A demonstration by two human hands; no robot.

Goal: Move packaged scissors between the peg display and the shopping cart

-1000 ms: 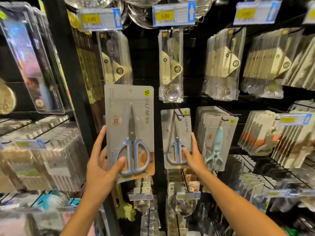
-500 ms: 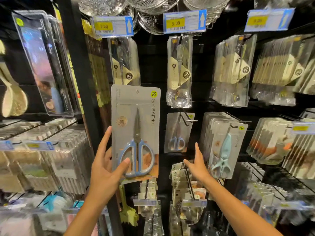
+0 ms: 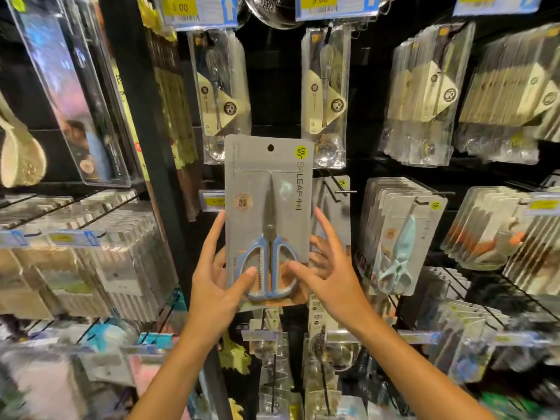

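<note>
A grey card pack of blue-handled scissors [image 3: 268,189] is held upright in front of the peg display. My left hand [image 3: 212,280] grips its lower left edge, thumb across the front over the handles. My right hand [image 3: 330,274] holds the lower right edge, thumb on the front and fingers spread behind the card. Behind the pack a second, similar scissors pack [image 3: 331,207] hangs on a black peg [image 3: 339,190], mostly hidden. The shopping cart is out of view.
Packs of light-blue shears [image 3: 403,237] hang to the right. Spoon and utensil packs [image 3: 325,95] fill the pegs above, under yellow price tags [image 3: 336,4]. A black upright post [image 3: 136,116] stands at the left, with stacked packages [image 3: 100,253] beyond it.
My right hand left the hanging pack and came over to take the right edge of the held pack. The held pack moved right, in front of the peg.
</note>
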